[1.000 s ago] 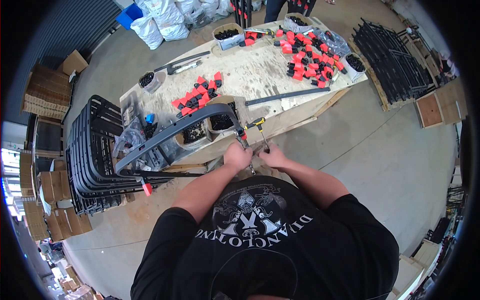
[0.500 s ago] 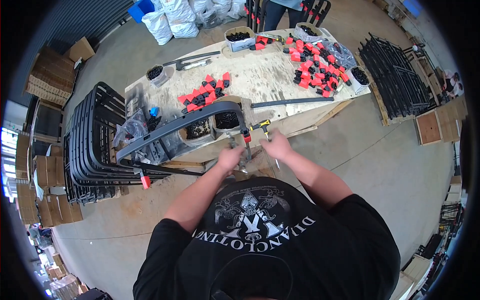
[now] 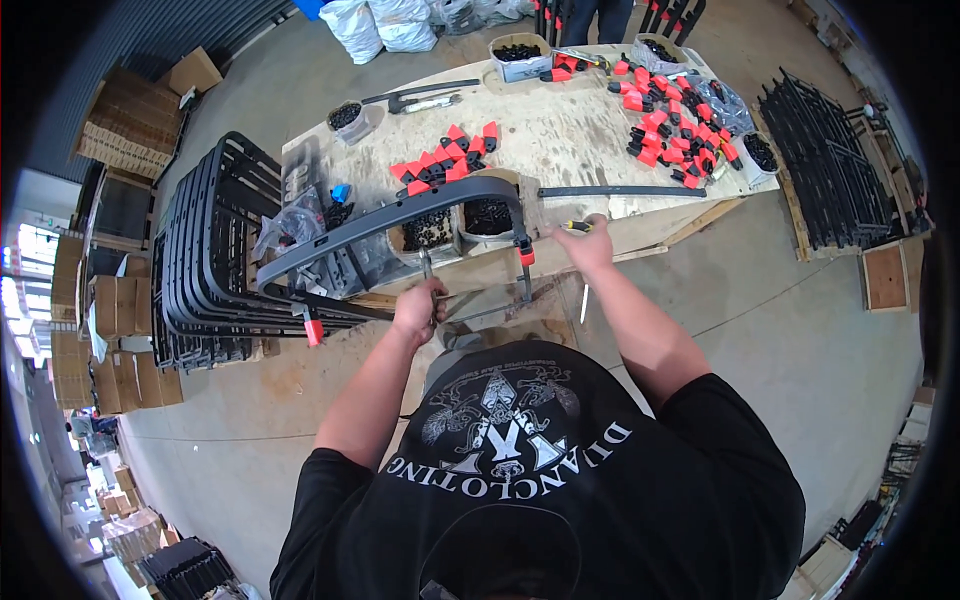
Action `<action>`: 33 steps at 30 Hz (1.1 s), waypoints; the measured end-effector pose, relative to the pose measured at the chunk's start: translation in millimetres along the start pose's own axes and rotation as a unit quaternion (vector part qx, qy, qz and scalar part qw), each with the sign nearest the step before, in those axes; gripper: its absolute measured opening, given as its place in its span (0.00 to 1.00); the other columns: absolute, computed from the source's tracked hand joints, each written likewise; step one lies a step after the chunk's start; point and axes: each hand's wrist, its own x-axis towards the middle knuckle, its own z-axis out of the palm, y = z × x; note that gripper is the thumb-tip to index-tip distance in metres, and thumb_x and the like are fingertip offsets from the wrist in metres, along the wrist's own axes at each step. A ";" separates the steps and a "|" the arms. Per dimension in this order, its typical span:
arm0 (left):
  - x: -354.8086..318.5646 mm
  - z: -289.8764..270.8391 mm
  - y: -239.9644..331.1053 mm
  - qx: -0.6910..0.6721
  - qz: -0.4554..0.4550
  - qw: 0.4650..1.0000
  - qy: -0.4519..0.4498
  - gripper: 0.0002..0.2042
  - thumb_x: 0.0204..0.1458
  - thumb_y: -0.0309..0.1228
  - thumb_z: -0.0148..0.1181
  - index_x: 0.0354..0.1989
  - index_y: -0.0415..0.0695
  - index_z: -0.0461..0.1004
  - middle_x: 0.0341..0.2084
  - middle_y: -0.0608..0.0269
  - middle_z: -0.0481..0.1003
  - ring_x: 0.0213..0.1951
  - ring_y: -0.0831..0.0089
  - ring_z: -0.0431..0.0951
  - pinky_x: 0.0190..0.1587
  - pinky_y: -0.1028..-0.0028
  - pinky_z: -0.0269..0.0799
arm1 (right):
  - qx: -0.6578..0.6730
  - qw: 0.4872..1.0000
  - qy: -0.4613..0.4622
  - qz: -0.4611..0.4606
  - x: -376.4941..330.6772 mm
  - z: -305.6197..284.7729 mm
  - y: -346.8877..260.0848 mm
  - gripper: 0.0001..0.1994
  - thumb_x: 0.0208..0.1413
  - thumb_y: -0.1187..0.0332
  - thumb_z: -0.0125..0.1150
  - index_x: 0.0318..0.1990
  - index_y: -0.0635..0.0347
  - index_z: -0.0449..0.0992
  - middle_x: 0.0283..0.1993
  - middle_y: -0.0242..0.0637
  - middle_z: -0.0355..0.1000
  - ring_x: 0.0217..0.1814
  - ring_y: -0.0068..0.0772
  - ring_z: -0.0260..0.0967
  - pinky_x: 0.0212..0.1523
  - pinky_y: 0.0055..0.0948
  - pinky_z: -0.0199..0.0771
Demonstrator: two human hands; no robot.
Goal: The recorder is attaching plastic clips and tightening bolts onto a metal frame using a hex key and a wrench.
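Note:
A black bent metal frame (image 3: 390,217) leans across the near edge of the workbench, with a red and black plastic fitting (image 3: 526,252) on its right leg and another red fitting (image 3: 314,332) lower left. My left hand (image 3: 417,309) is closed round a silver metal tool, probably a wrench (image 3: 427,263), upright below the parts boxes. To the right of the frame's leg, my right hand (image 3: 590,247) grips a T-handle driver with a yellow and black handle (image 3: 577,227). Its pale shaft (image 3: 584,304) shows below the hand.
Boxes of small black parts (image 3: 487,216) stand at the bench's (image 3: 560,140) near edge. Red and black fittings (image 3: 445,158) lie piled on top, beside a flat black bar (image 3: 620,191). Stacked black frames (image 3: 215,250) stand left. Another person (image 3: 600,20) is beyond the bench.
My left hand has moved left, away from the frame's right leg, with the silver tool now upright. My right hand has shifted up and right with the T-handle driver. The view has shifted slightly.

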 end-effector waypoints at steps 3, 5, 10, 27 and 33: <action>11.1 -6.2 27.1 0.063 0.102 0.993 0.023 0.05 0.58 0.27 0.54 0.32 0.40 0.71 0.20 0.62 0.69 0.19 0.73 0.69 0.20 0.73 0.66 | 0.061 0.995 -0.072 0.032 -18.3 -7.0 9.2 0.38 0.43 0.55 0.76 0.60 0.64 0.67 0.50 0.53 0.76 0.52 0.46 0.76 0.54 0.36 0.74; 41.5 -22.1 40.3 0.029 0.111 0.993 0.025 0.03 0.57 0.25 0.54 0.34 0.39 0.71 0.21 0.63 0.69 0.19 0.74 0.68 0.19 0.73 0.65 | 0.044 0.992 -0.110 0.032 -33.8 -4.8 31.6 0.35 0.44 0.56 0.75 0.58 0.63 0.69 0.50 0.52 0.76 0.50 0.44 0.76 0.53 0.36 0.75; 65.5 -56.3 54.0 -0.005 0.165 0.984 0.071 0.06 0.54 0.23 0.55 0.39 0.38 0.71 0.21 0.65 0.69 0.19 0.74 0.69 0.20 0.72 0.67 | -0.021 0.981 -0.190 0.004 -99.2 -1.4 27.0 0.27 0.47 0.60 0.71 0.54 0.61 0.74 0.48 0.50 0.77 0.49 0.42 0.77 0.51 0.36 0.76; -35.7 -234.1 -30.3 -0.079 -0.086 0.988 -0.100 0.15 0.64 0.33 0.53 0.53 0.36 0.70 0.47 0.50 0.76 0.49 0.61 0.77 0.54 0.64 0.75 | 0.105 0.839 -0.510 0.157 -159.5 249.0 -164.9 0.10 0.57 0.68 0.62 0.46 0.56 0.76 0.31 0.31 0.73 0.22 0.24 0.69 0.15 0.24 0.58; -95.6 -345.8 -64.1 -0.195 -0.110 0.974 -0.032 0.17 0.64 0.32 0.49 0.57 0.35 0.67 0.45 0.53 0.74 0.48 0.61 0.74 0.54 0.64 0.74 | 0.305 0.845 -0.366 0.241 -144.8 338.8 -196.5 0.01 0.60 0.69 0.59 0.36 0.54 0.75 0.27 0.30 0.71 0.24 0.25 0.69 0.18 0.27 0.60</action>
